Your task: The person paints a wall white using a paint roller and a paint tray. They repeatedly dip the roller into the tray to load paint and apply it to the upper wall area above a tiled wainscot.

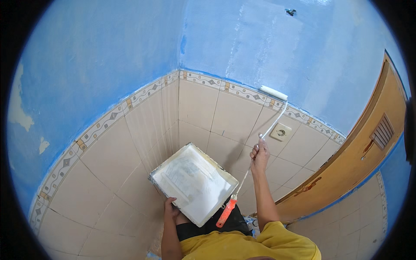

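The shirt at the near edge is bright yellow, its cloth loose and creased. Its right sleeve is short, ending above the elbow. Just beyond the shirt, on its far side, black shorts show. The left hand, right hand and both forearms are bare.

The roller sleeve looks matt and soft-napped; its thin rod resembles white-coated metal, the orange-red handle paint-smeared plastic. White paint lies wet and smooth in a paint tray with crusted, rough edges. The wall tiles look like smooth, faintly glossy ceramic. The blue wall is painted (flaked at left); the door, smooth wood.
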`<state>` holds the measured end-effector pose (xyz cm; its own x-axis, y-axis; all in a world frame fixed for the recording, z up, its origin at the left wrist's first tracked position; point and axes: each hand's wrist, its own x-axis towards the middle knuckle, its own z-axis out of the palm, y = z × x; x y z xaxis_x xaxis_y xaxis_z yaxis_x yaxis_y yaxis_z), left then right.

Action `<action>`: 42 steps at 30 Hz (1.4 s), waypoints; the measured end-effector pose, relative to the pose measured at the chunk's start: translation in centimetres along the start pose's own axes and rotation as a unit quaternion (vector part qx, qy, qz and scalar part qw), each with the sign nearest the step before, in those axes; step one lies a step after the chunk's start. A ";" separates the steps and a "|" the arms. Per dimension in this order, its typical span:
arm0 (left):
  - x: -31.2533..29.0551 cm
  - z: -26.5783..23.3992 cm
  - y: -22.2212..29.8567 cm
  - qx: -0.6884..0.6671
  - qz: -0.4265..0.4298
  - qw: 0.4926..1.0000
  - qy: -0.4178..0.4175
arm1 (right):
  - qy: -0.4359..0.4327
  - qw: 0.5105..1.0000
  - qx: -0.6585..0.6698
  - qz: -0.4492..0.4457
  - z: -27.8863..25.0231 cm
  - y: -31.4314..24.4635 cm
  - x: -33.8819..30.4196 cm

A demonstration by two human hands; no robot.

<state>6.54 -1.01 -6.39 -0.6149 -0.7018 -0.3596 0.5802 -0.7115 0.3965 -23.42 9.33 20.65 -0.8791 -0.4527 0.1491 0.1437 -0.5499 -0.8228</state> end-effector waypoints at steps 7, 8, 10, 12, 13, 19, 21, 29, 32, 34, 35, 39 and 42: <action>0.1 0.1 -0.4 -0.002 0.033 0.999 0.020 | 0.004 1.000 -0.017 -0.006 -2.4 -1.2 1.1; 0.7 -1.0 -0.6 -0.004 0.029 1.000 0.003 | 0.003 1.000 -0.018 -0.009 -2.3 -1.3 1.0; 1.0 -1.6 -0.5 -0.002 0.017 1.000 -0.013 | 0.006 0.999 -0.024 -0.022 -2.2 -1.4 1.1; 1.1 -1.9 -0.6 0.001 0.004 1.000 -0.015 | 0.007 0.998 -0.033 -0.044 -1.7 -2.2 2.4; 0.8 -1.6 -0.6 0.016 0.017 1.000 -0.002 | -0.006 0.998 -0.031 -0.054 -0.9 -3.2 2.9; 0.3 -0.8 -0.2 0.036 0.027 0.999 0.001 | -0.066 0.986 -0.020 -0.149 5.3 -11.6 9.1; 0.5 -0.9 -0.2 0.028 0.023 0.999 -0.011 | -0.070 0.984 -0.007 -0.164 7.8 -15.1 10.7; 0.2 -0.6 -0.2 0.023 0.019 0.999 -0.012 | -0.114 0.977 0.017 -0.177 13.8 -25.2 16.5; 0.3 -0.4 -0.1 0.023 0.029 0.999 -0.025 | -0.125 0.974 0.004 -0.187 15.9 -28.8 18.3; 0.1 -0.1 -0.1 0.021 0.034 0.999 -0.025 | -0.144 0.973 0.005 -0.179 17.2 -31.0 19.7; -0.1 0.3 -0.1 0.017 0.031 0.999 -0.022 | -0.152 0.972 0.004 -0.177 17.6 -32.0 20.3; -0.5 0.4 -0.3 0.023 0.044 0.999 0.011 | -0.148 0.973 0.000 -0.178 18.3 -33.4 20.6; -0.6 0.6 -0.2 0.019 0.044 0.999 0.011 | -0.147 0.970 -0.006 -0.193 16.4 -30.2 19.3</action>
<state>6.44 -0.47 -5.71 -0.5494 -0.7630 -0.3406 0.6112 -0.6449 0.4588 -37.27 5.73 57.38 -0.6982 -0.3960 0.5964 -0.1777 -0.7111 -0.6802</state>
